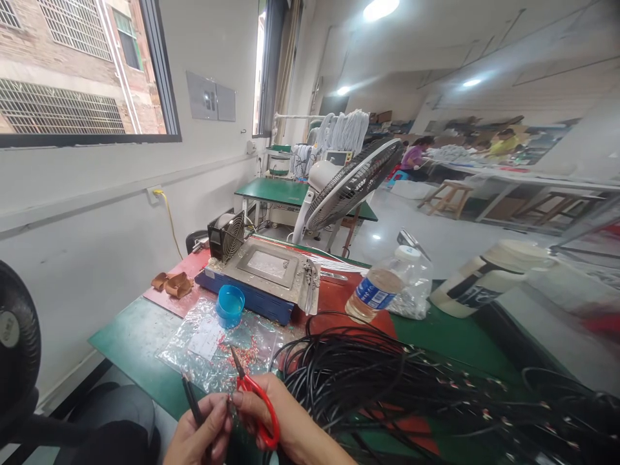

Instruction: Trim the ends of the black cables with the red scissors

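Observation:
Low in the view, my left hand (202, 431) is closed around black cables (194, 402), their cut ends pointing up and away from me. My right hand (271, 407) is wrapped round red-handled scissors (259, 395), with the pointed blades aimed up to the left. The thumbs and fingertips of both hands meet at a tiny piece too small to make out. Just beyond them lie red and white wire scraps (245, 352) on a clear plastic bag (181, 342). A blue cup (230, 306) stands on that bag.
A large pile of black cables (349, 374) covers the table's right side. Behind the bag sits a blue-sided solder pot (256, 290) with a small black fan (226, 236). A bottle of liquid (375, 290) and a large white fan (349, 187) stand beyond. Two people work far back.

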{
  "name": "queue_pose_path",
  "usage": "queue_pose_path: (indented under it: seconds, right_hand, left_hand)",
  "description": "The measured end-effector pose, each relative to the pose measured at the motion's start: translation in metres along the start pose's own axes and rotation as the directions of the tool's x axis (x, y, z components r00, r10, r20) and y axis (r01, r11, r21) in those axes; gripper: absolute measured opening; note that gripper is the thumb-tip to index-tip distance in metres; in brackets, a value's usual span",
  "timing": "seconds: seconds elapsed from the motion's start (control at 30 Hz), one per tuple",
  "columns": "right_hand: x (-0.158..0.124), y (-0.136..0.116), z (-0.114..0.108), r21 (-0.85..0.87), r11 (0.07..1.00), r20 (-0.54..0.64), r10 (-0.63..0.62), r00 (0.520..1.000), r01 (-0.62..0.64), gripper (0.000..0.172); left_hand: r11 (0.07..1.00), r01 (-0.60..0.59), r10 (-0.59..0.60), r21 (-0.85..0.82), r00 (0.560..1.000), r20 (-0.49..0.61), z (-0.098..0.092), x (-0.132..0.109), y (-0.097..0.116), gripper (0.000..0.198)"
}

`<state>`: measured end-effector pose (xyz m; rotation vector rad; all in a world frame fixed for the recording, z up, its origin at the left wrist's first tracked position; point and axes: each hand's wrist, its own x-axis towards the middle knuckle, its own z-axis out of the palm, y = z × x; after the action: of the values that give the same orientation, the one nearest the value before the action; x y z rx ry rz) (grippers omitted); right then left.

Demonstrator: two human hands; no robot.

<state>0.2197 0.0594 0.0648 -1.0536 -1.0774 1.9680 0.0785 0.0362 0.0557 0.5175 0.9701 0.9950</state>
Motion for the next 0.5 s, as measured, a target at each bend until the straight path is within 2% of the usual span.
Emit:
queue_pose_path:
  seconds: [0.23,0.5]
  right_hand:
    - [-0.0010,-0.0020,-0.0003,0.098,0.995,0.033,-0.002,0.999,-0.002,0.050]
    - [0.0006,0.0005,-0.0017,0.084,0.996,0.024,0.015,1.000,-0.017,0.045]
  left_hand:
    - [0.999,0.013,-0.014,0.036,1.000,0.027,-0.0011,0.0006,-0.0010,0.032]
    - [0.993,0.036,-0.045,0.110,0.996,0.077,-0.0047,0.0003,-0.0008,0.032]
